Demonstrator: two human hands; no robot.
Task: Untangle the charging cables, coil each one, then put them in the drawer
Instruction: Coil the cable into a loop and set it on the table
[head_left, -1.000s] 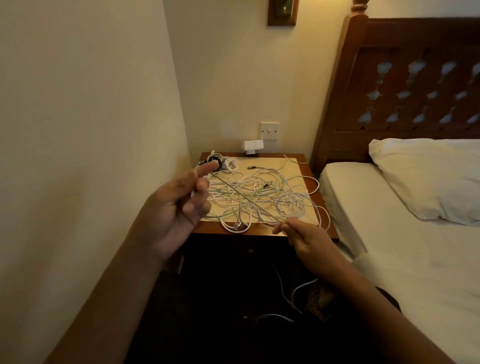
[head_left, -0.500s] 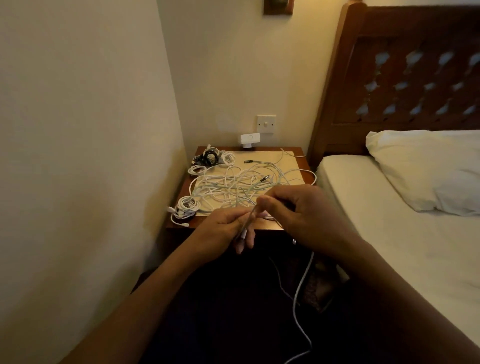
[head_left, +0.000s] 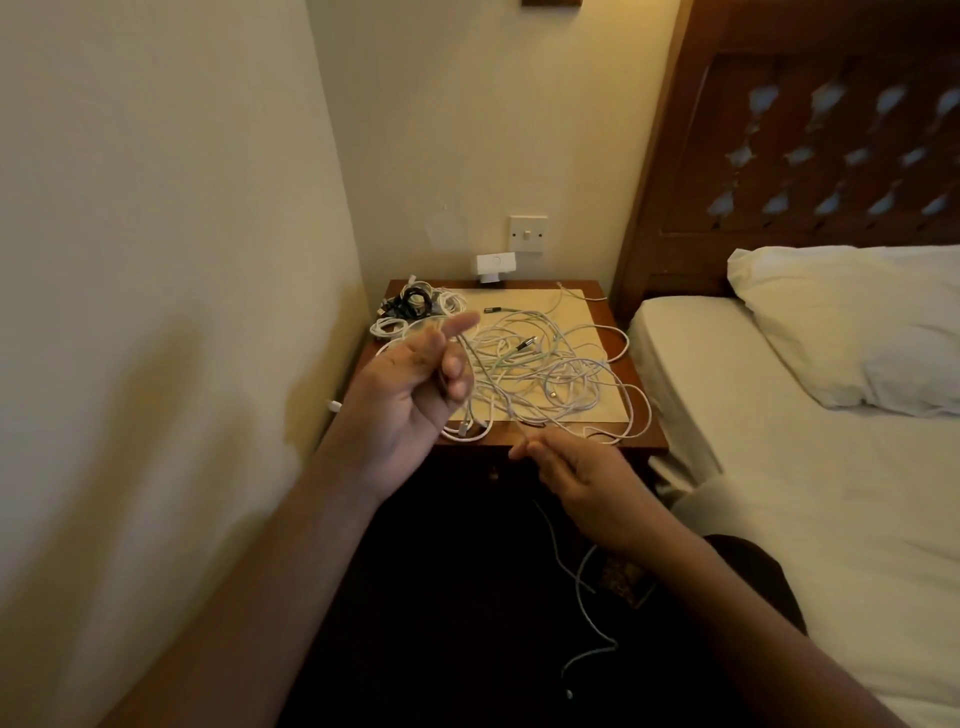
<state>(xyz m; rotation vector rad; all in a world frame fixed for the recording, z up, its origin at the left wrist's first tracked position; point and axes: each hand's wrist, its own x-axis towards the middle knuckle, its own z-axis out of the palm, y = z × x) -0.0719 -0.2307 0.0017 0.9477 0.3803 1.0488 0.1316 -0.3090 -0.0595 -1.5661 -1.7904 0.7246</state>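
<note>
Left hand (head_left: 410, 400) is up over the near-left part of the brown wooden tabletop (head_left: 605, 306), palm facing me. The index finger sticks out to the right and the other fingers are curled in. Its grip looks closed on a thin white charging cable (head_left: 577, 582), though that bit is kinda blurry.

The same cable runs down and right to the right hand (head_left: 592, 493), which is lower, just in front of the tabletop's near edge. That grip is a fingertip pinch on the cable. From under the hand the rest of it hangs down and trails into the dark floor area.

Everything else is sitting in a loose tangle of white and pale green charging cables (head_left: 545, 364), spread over the cream rectangular mat (head_left: 571, 312) on the tabletop, with a couple of loops spilling off the near and right edges. A bundle of coiled black and white cables (head_left: 415, 304) sits in the far-left corner. The front of the nightstand is too dark to make out the drawer.

A white wall switch (head_left: 527, 234) and a white plug adapter (head_left: 496, 265) are on the far wall. To the right there's a bed with a white sheet (head_left: 779, 467), a white pillow (head_left: 831, 322) and a carved wooden headboard (head_left: 779, 130).
</note>
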